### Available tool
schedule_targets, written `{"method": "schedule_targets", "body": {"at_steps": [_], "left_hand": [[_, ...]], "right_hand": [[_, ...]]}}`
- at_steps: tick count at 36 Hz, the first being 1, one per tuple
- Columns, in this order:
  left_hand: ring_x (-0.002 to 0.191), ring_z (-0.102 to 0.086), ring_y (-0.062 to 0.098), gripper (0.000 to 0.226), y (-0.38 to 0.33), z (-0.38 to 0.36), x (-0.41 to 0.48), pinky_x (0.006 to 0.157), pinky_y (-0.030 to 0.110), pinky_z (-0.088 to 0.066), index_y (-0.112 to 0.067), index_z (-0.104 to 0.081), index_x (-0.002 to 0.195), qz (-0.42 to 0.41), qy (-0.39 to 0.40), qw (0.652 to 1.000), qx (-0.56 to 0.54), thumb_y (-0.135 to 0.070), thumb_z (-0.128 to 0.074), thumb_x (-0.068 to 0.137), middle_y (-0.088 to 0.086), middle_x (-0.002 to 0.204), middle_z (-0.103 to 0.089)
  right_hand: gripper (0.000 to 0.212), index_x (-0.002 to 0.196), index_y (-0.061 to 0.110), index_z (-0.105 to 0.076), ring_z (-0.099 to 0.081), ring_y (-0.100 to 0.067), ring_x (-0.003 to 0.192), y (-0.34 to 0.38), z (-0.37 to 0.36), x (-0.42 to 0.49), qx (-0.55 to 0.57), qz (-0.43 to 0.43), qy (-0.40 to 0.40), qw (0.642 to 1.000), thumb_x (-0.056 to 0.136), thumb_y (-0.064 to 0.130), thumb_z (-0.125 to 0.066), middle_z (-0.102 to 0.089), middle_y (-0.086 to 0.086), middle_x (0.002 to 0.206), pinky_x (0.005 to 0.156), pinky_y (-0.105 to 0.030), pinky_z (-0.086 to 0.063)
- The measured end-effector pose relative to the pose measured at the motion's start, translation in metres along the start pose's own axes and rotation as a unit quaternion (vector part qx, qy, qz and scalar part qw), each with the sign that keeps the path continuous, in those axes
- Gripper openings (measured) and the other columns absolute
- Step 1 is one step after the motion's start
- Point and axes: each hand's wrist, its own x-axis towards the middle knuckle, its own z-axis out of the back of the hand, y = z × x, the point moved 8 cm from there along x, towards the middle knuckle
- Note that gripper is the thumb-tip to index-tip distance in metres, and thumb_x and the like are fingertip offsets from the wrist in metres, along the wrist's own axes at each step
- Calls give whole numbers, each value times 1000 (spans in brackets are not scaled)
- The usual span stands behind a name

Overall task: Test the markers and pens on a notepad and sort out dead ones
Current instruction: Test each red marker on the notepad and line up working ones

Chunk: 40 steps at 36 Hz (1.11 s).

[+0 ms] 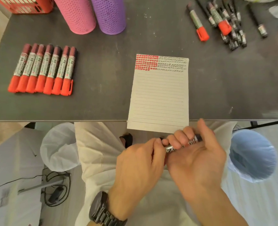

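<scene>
- Head view, the only one: the notepad (159,95) lies at the centre of the dark worktop (102,103), its near edge hanging just over the worktop's front rim.
- The top lines of the notepad carry test marks: a block of red marks (146,62) at its 11 o'clock corner and rows of black marks (173,64) at its 1 o'clock corner. The lines below are blank, so there is plenty of room left for testing.
- At 9 o'clock from the notepad, well apart from it, seven red-capped markers (42,69) lie side by side in a neat row, touching; I judge these to be already tested and sorted, though whether they are the live or the dead ones cannot be told.
- At 1 o'clock, near the far edge, a loose heap of pens and markers (228,23) lies jumbled, two red-capped ones among dark ones; this looks like the untested stock, so much of the task is left.
- At 6 o'clock, below the worktop's rim, both hands hold one marker (182,145): the right hand (198,154) has its grip clamped around the barrel, and the left hand (141,162) has its grip closed over the marker's left end, probably at the cap; uncapping or recapping cannot be told.
- A pink holder (76,13) and a purple holder (109,13) stand at 11 o'clock, contents unseen.
</scene>
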Motion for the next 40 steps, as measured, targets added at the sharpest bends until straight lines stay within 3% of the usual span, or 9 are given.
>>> {"method": "schedule_targets", "body": {"at_steps": [3, 7, 14, 17, 23, 28, 32, 36, 40], "left_hand": [[47, -35, 19, 48, -10, 5, 11, 47, 29, -22, -23, -27, 52, 10, -42, 999, 8, -48, -26, 93, -5, 44, -37], [46, -34, 15, 53, -15, 12, 18, 45, 26, -20, -18, -24, 48, 21, -87, 996, -7, -47, -33, 92, -4, 39, -30], [47, -44, 19, 52, 6, -12, 3, 50, 31, -26, -26, -48, 53, 70, -31, 994, -81, -55, -26, 90, -4, 43, -46], [47, -42, 15, 50, 12, -18, 4, 49, 29, -25, -27, -48, 53, 87, -17, 991, -99, -51, -30, 92, -7, 43, -46], [47, -46, 9, 55, 7, -20, 6, 49, 26, -26, -42, -54, 59, 92, -20, 995, -39, -63, -12, 89, -11, 48, -54], [57, -55, 28, 66, 2, -24, 3, 57, 35, -38, -16, -40, 45, 82, -15, 996, -36, -57, -16, 92, 2, 49, -56], [56, -56, 27, 68, 0, -28, 6, 58, 37, -44, -14, -39, 42, 77, 16, 995, -58, -54, -20, 93, 0, 44, -52], [52, -52, 24, 60, -7, -33, 6, 55, 38, -42, -31, -53, 49, 70, 36, 992, -97, -53, -20, 94, -3, 39, -44], [52, -48, 21, 57, 1, -40, 3, 57, 38, -41, -21, -44, 49, 85, 93, 986, -109, -49, -23, 94, -4, 42, -43]], "right_hand": [[40, 57, 18, -43, -39, -17, 56, 10, -8, 3, 21, 21, 1, 1000, 82, 37, -68, -38, 2, 63, 60, -30, -43], [50, 53, 19, -35, -40, -16, 56, 18, -14, 0, 47, 46, -6, 998, 90, 35, -64, -35, 3, 58, 59, -28, -41], [52, 51, 19, -34, -30, -16, 51, 2, 0, -12, 33, 24, -34, 999, 91, 39, -62, -27, 3, 54, 52, -27, -36], [52, 52, 19, -34, -26, -16, 54, 0, 1, -9, 31, 42, -50, 997, 91, 39, -61, -25, 2, 56, 53, -27, -33], [50, 55, 18, -35, -25, -16, 56, 2, 0, -12, 22, 79, -48, 996, 95, 38, -58, -26, 1, 58, 50, -24, -35], [54, 51, 18, -28, -25, -16, 43, 11, 5, -9, -1, 64, -46, 997, 96, 34, -54, -23, 2, 47, 43, -27, -34], [55, 48, 19, -26, -21, -16, 40, 16, 8, -5, -19, 64, -45, 997, 97, 30, -49, -21, 3, 43, 43, -28, -29], [56, 47, 21, -24, -16, -15, 38, 23, 7, -2, -41, 74, -41, 996, 96, 28, -48, -17, 4, 42, 40, -26, -25], [52, 45, 23, -23, -8, -14, 39, 37, -1, -4, -62, 73, 12, 995, 88, 26, -51, -14, 6, 40, 41, -23, -18]]}}
